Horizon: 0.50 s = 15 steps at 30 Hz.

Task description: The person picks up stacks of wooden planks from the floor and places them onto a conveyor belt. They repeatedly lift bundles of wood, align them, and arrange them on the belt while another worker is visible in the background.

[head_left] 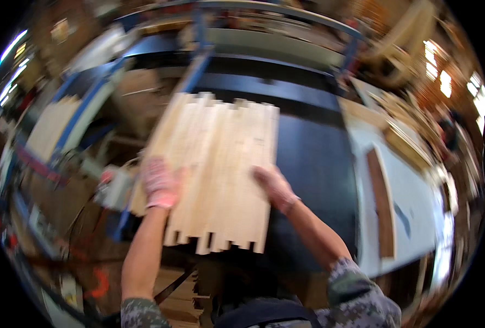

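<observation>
A black bed (316, 169) spreads under the work, with a blue frame (353, 52) standing across its far part. To its right sits a pale table (415, 205), where a brown board (382, 208) lies pointing roughly away from the person.

On the bed, toward its left side, lie the pale wood strips (223, 164), side by side in one flat batch. Their long axis runs away from the person, leaning a little to the right at the far end. Both ends are ragged: some strips jut past their neighbours, with dark notches between them at the near end.

The batch lies between the two hands, directly ahead of the body. The hands are well apart, each at one long side, so the line from one to the other crosses the strips' length. Neither is plainly nearer to it. The left hand (161, 185), gloved, lies over the left side, fingers stretched forward and thumb spread toward the middle. The right hand (276, 189) meets the right edge from the outside, its fingertips over the wood; blur hides whether they grip or merely rest
</observation>
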Motion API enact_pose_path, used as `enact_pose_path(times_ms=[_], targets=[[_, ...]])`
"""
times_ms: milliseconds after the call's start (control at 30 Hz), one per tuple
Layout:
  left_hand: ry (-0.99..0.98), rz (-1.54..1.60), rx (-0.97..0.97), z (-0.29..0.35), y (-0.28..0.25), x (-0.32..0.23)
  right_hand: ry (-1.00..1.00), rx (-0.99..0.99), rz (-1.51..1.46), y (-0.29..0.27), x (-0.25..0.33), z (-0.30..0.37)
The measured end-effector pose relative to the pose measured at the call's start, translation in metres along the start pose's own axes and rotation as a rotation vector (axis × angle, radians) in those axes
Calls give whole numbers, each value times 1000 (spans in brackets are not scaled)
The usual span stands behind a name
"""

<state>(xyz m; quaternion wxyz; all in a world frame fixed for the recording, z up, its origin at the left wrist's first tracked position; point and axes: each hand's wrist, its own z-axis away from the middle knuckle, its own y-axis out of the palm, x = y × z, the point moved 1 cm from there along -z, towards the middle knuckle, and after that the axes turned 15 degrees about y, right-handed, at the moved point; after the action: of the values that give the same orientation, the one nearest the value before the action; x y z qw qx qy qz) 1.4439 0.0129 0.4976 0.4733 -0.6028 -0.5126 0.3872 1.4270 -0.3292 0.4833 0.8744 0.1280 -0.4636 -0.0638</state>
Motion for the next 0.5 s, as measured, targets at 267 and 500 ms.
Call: enact_pose_path(times_ms=[267, 500], targets=[[-126, -51, 156, -1, 0, 7, 246, -390, 1172, 5, 55, 43], [-177, -27, 319, -12, -44, -32, -30, -251, 991, -70, 25, 141]])
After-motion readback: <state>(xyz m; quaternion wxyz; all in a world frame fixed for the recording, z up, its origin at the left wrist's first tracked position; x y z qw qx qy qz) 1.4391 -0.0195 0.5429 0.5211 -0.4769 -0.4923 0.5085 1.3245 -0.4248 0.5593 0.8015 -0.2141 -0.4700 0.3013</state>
